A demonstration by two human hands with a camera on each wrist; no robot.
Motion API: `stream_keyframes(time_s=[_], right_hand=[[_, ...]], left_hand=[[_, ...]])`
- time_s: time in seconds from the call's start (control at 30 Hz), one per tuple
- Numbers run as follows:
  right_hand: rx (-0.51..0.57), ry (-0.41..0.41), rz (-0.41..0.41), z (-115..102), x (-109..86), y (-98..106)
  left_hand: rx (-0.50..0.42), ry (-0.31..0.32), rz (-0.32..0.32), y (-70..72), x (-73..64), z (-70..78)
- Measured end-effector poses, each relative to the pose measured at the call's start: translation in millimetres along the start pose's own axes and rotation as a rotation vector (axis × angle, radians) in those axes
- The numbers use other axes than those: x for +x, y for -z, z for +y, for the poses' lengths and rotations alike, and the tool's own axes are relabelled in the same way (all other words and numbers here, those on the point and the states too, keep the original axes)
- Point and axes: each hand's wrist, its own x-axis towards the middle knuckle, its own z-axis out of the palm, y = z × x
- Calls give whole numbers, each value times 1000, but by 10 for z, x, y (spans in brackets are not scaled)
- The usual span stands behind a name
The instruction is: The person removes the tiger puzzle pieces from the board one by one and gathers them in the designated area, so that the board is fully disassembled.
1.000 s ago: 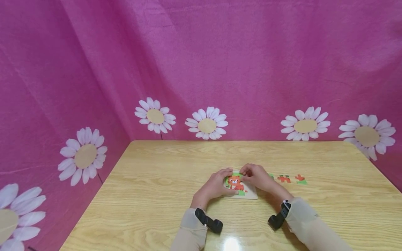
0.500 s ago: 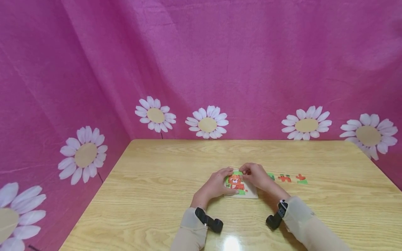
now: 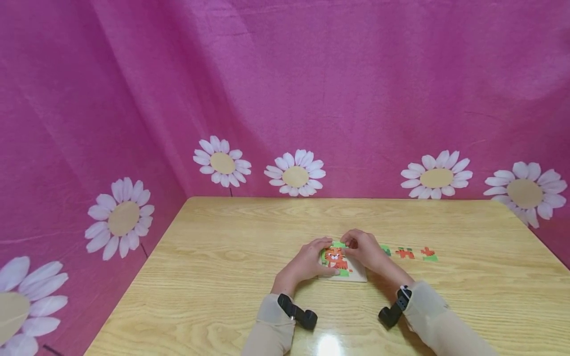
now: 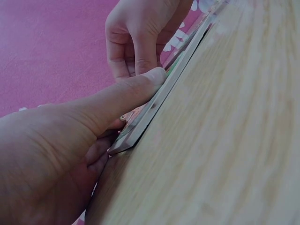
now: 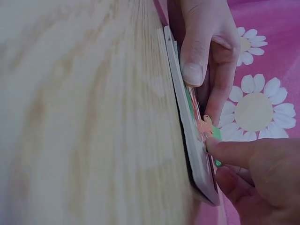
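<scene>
A small puzzle tray (image 3: 359, 276) with a pale frame lies on the table, and an orange tiger picture (image 3: 335, 258) on green partly fills it. My left hand (image 3: 306, 262) holds the tray from the left, thumb along the near edge and fingers round the far left side. Over the tray's upper right part, my right hand (image 3: 364, 252) pinches a jigsaw piece. In the right wrist view this orange and green jigsaw piece (image 5: 215, 133) stands tilted up between thumb and fingers, right at the tray's surface. The left wrist view hides the piece behind the fingers.
To the right of the tray lie loose jigsaw pieces in a row: a green one (image 3: 386, 250) partly behind the right hand, a red-orange one (image 3: 405, 253) and a red and green one (image 3: 429, 254). A pink cloth (image 3: 347, 99) with daisies hangs behind the wooden table (image 3: 222, 267).
My right hand shifts only slightly over the tray, still pinching the jigsaw piece. The left hand keeps its hold, and the loose pieces stay where they were.
</scene>
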Motion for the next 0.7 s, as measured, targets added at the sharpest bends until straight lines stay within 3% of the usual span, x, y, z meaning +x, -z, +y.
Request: stream_keyframes(time_s=[0.33, 0.7], right_hand=[[-11, 67, 96, -6, -56, 0], [-36, 89, 92, -65, -76, 16]], left_hand=[[15, -10, 4, -9, 14, -9], [-10, 8, -7, -4, 6, 5]])
